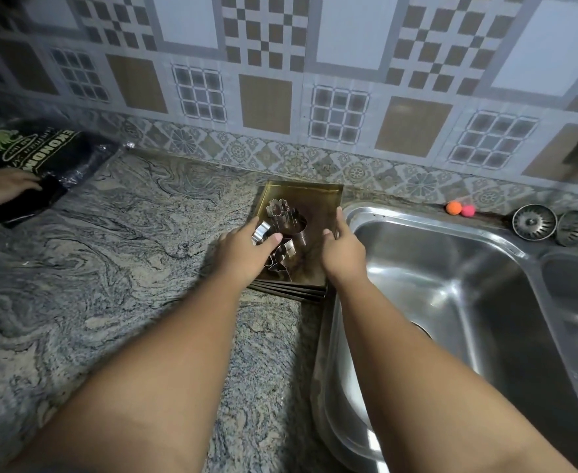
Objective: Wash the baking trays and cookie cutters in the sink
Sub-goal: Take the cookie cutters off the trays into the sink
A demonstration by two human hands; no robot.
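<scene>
A stack of baking trays (301, 199) sits on the marbled stone surface (110, 268), tight against the left rim of the steel sink (451, 285), with several thin tray edges showing at its near end. The cookie cutters (282, 216) lie loose in the top tray, which probably serves as a carrier so everything can travel to the basin together.

The person's left hand (246, 254) lies over the tray's left side with its fingers (273, 238) curled around a wavy-edged cutter (262, 232), seemingly steadying or gathering the loose pieces so they will not slide. The right hand (343, 250) is set against the tray's right edge, fingers closed on the rim with the index stretched forward along it; this looks like a grip for lifting or sliding the stack sideways. The sink beside it appears empty and dry, so washing has likely not begun.

Another person's hand (4, 187) rests on a black packet (41, 158) at the far left. Two strainer plugs (550, 223) sit behind the sink
</scene>
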